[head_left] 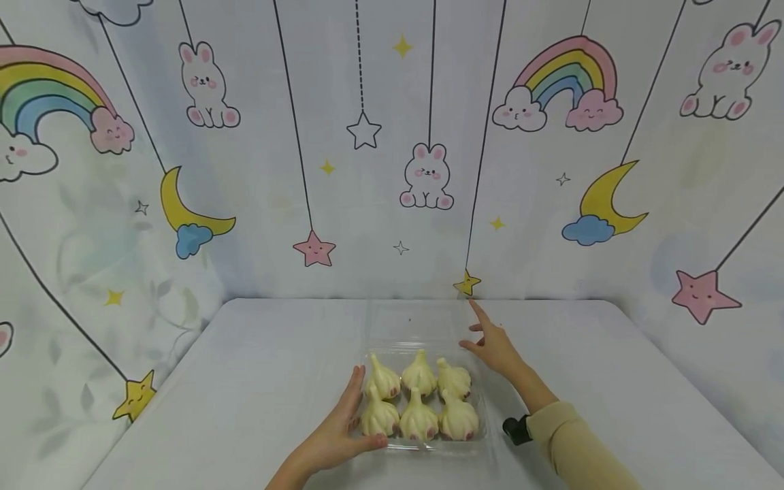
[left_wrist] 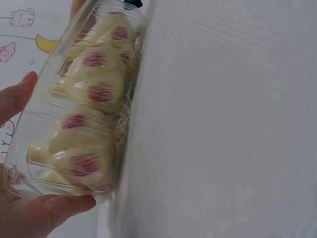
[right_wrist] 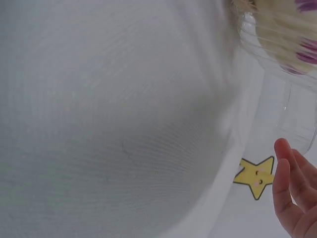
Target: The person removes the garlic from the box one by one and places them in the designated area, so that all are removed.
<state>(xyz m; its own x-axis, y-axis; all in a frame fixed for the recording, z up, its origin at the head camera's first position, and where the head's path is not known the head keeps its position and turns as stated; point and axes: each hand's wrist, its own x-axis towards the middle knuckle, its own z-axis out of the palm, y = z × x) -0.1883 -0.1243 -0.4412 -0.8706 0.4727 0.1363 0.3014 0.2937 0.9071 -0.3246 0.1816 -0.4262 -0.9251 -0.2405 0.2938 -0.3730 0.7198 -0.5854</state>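
A clear plastic clamshell box (head_left: 422, 446) stands on the table, holding several pale garlic bulbs (head_left: 419, 418) in two rows. Its transparent lid (head_left: 416, 323) is folded back behind the base. My left hand (head_left: 333, 432) rests against the box, fingers extended along its left side and thumb at the front edge. Purple marks and stringy roots show on the bulbs (left_wrist: 99, 91) in the left wrist view. At the lid's right edge is my right hand (head_left: 497, 348), index finger stretched out and thumb apart. Whether its fingertips touch the lid, I cannot tell.
The white-covered table (head_left: 263, 381) runs back to a hanging cloth (head_left: 257, 204) printed with rabbits, stars, moons and rainbows. A small black device (head_left: 517, 430) sits at the right wrist, by the beige sleeve (head_left: 569, 442).
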